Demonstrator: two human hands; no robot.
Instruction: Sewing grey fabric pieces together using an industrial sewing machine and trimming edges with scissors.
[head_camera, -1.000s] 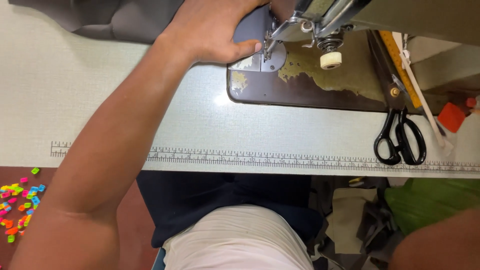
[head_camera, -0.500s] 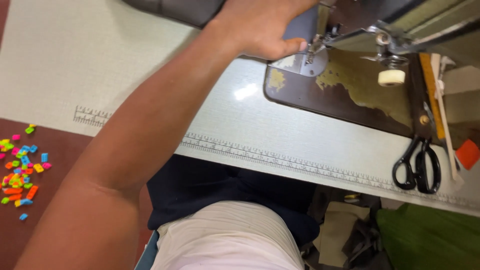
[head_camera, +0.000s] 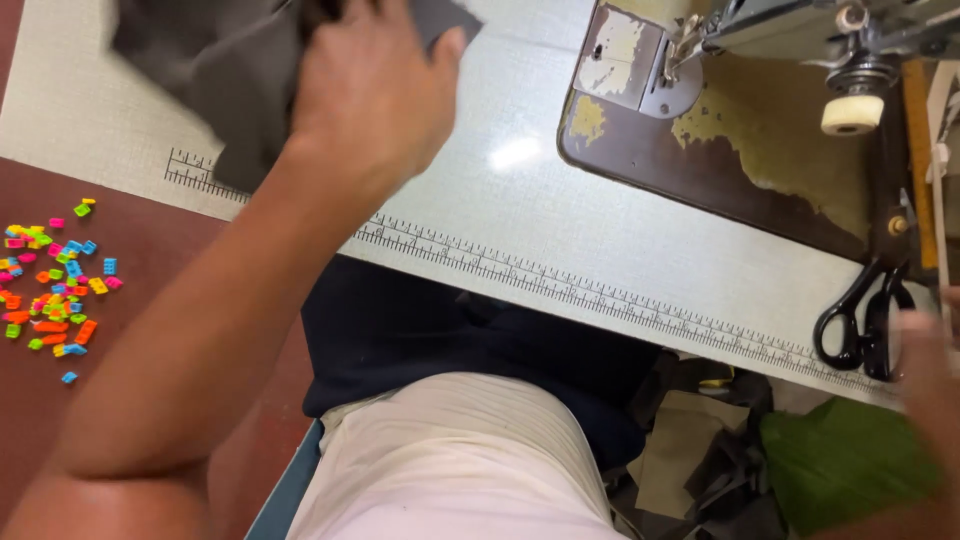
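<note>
Dark grey fabric (head_camera: 235, 75) is gripped by the clenched left hand (head_camera: 372, 85) at the far left of the table (head_camera: 560, 230), well apart from the sewing machine (head_camera: 800, 30). Nothing lies under the needle. The right hand (head_camera: 930, 370), blurred near the black scissors (head_camera: 868, 315), cannot be judged.

Grey cloth (head_camera: 240, 70), black scissors (head_camera: 865, 320) (glossy) — green fabric (head_camera: 850, 460)
</note>
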